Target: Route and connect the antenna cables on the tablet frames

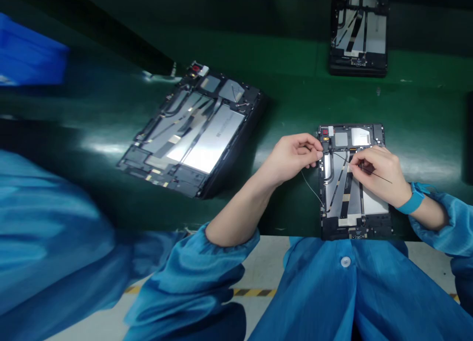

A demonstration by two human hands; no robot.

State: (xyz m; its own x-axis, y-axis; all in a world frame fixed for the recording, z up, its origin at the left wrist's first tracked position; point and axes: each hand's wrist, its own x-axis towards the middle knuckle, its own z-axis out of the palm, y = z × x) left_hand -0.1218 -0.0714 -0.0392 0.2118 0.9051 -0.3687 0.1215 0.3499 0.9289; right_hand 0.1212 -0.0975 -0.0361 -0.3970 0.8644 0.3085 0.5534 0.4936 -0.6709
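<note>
An opened tablet [376,195], its back off, lies in front of me at the table's edge. Silver battery panels, black and grey flat cables and small boards show inside. Over its upper left edge, my left hand [295,156] pinches with thumb and forefinger. From below that hand a thin grey wire [310,188] curves down to the tablet's left side. My right hand [379,171], above the tablet's middle, is closed on a thin black wire [379,176], which sticks out past the fingers on both sides. What exactly lies between the left fingertips is hidden.
A stack of opened tablets [207,134] sits to the left, tilted. Another stack [358,35] stands at the back right. A blue bin [33,52] is at far left. A co-worker's blue sleeve [48,232] fills the lower left, beside the green table [288,94].
</note>
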